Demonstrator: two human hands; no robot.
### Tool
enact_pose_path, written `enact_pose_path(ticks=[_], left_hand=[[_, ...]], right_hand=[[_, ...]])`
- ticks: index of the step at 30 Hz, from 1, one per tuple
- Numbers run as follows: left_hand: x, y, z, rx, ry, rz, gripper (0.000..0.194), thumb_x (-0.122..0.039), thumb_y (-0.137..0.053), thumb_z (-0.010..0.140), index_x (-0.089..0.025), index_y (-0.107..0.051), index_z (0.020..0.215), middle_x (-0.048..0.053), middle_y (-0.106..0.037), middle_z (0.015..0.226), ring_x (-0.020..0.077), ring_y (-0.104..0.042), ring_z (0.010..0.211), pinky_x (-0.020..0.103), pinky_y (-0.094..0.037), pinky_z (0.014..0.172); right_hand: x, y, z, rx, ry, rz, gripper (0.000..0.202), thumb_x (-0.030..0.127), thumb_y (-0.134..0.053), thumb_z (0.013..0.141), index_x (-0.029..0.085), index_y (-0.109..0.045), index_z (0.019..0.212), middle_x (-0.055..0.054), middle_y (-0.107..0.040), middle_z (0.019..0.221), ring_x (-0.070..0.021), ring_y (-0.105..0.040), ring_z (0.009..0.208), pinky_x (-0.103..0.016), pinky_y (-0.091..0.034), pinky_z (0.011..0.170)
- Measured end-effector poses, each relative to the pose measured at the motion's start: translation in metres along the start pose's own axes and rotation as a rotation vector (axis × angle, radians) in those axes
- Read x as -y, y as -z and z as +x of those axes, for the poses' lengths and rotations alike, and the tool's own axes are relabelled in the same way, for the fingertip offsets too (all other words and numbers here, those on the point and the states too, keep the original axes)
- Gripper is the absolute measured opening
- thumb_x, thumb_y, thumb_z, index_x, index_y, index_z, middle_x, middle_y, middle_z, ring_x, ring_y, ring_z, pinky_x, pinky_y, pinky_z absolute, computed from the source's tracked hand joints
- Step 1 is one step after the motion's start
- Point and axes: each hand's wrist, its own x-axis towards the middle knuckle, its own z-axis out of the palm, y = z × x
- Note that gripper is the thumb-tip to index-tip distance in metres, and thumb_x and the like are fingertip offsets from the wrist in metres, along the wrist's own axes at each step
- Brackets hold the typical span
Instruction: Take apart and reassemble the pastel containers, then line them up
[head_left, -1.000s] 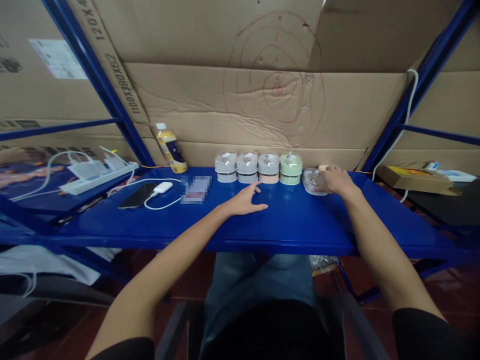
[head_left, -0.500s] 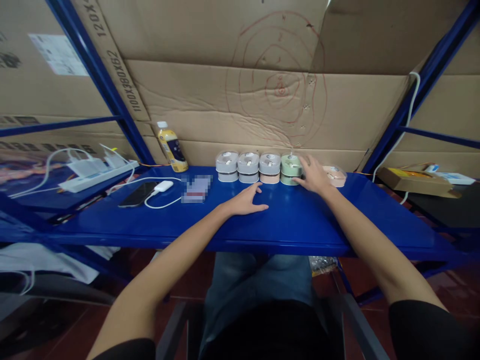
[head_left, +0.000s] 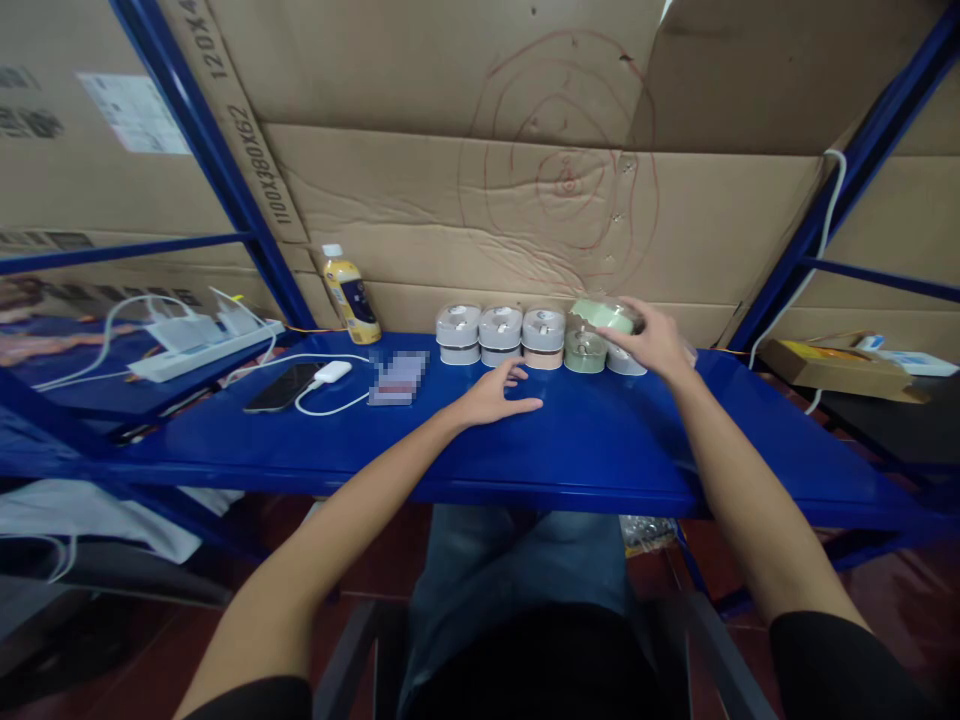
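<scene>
My right hand (head_left: 654, 338) grips a light green rounded case (head_left: 602, 315) with a clear lid, held tilted above another green case (head_left: 585, 352). To the left stand three stacks of such cases: a grey stack (head_left: 459, 335), a second grey stack (head_left: 500, 336), and a grey case over a peach one (head_left: 543, 355). A pale case (head_left: 625, 362) shows beneath my right hand, partly covered. My left hand (head_left: 491, 395) is open over the table in front of the stacks, thumb apart from loosely bent fingers, holding nothing.
On the blue table (head_left: 480, 455) to the left are a phone (head_left: 281, 388), a white charger with cable (head_left: 332, 373), a blurred card (head_left: 399, 378) and a yellow drink bottle (head_left: 351, 297). A white power strip (head_left: 206, 350) lies farther left. Cardboard (head_left: 420, 220) stands behind.
My right hand has lifted the upper green case off its stack and tilted it. A pale case has come into view right of the green one. My left hand stays nearly in place.
</scene>
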Motion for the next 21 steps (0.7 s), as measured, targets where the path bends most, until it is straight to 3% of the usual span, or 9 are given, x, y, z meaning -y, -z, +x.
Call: enact_pose_path(ticks=[2,4,6,9,11,16,21], left_hand=[[0.001,0.001,0.003,0.000,-0.018,-0.169,0.095,-0.052,-0.089,0.077,-0.020,-0.043,0.154,0.021,-0.060,0.146,0.0352,-0.059,0.139,0.058,-0.044,0.121],[0.002,0.003,0.004,0.028,-0.014,-0.301,0.094,-0.047,-0.091,0.075,-0.021,-0.045,0.153,0.021,-0.060,0.147,0.0355,-0.057,0.142,0.058,-0.044,0.121],[0.001,0.006,0.004,0.078,0.013,-0.369,0.092,-0.044,-0.092,0.074,-0.024,-0.048,0.152,0.020,-0.061,0.148,0.0363,-0.059,0.141,0.058,-0.047,0.118],[-0.001,0.010,0.000,0.171,0.052,-0.380,0.091,-0.037,-0.095,0.069,-0.026,-0.053,0.149,0.018,-0.063,0.147,0.0366,-0.063,0.134,0.059,-0.053,0.110],[-0.002,0.010,-0.002,0.185,0.034,-0.344,0.095,-0.034,-0.097,0.064,-0.025,-0.054,0.148,0.017,-0.066,0.141,0.0360,-0.064,0.134,0.058,-0.052,0.111],[-0.005,-0.002,-0.003,0.081,-0.141,-0.104,0.110,-0.040,-0.101,0.057,-0.023,-0.048,0.152,0.015,-0.066,0.137,0.0353,-0.063,0.134,0.057,-0.044,0.119],[-0.014,-0.011,-0.007,0.014,-0.232,0.191,0.111,-0.052,-0.099,0.059,-0.025,-0.047,0.154,0.014,-0.063,0.139,0.0370,-0.063,0.128,0.054,-0.048,0.113]], right_hand=[[0.003,0.011,-0.009,0.139,0.030,0.268,0.080,0.064,-0.075,0.084,0.019,-0.061,0.149,-0.017,-0.070,0.140,-0.0369,-0.067,0.126,-0.052,-0.055,0.105],[0.010,0.012,-0.019,0.384,0.055,0.496,0.080,0.061,-0.082,0.077,0.022,-0.065,0.146,-0.013,-0.072,0.138,-0.0341,-0.069,0.121,-0.050,-0.058,0.101],[0.019,0.005,-0.028,0.610,0.084,0.619,0.078,0.055,-0.087,0.073,0.027,-0.068,0.143,-0.010,-0.072,0.140,-0.0324,-0.070,0.121,-0.049,-0.058,0.101],[0.030,-0.010,-0.035,0.777,0.143,0.677,0.076,0.047,-0.090,0.072,0.033,-0.067,0.143,-0.007,-0.067,0.148,-0.0310,-0.067,0.127,-0.051,-0.055,0.107],[0.032,-0.015,-0.036,0.829,0.180,0.680,0.083,0.045,-0.091,0.073,0.035,-0.061,0.150,-0.006,-0.061,0.156,-0.0305,-0.063,0.136,-0.053,-0.051,0.113],[0.029,-0.019,-0.037,0.871,0.244,0.565,0.100,0.049,-0.091,0.073,0.034,-0.047,0.161,-0.008,-0.048,0.167,-0.0317,-0.050,0.151,-0.053,-0.044,0.122],[0.046,-0.044,-0.048,0.642,0.307,0.298,0.110,0.062,-0.092,0.068,0.028,-0.045,0.162,-0.014,-0.057,0.158,-0.0386,-0.056,0.143,-0.058,-0.045,0.120]])
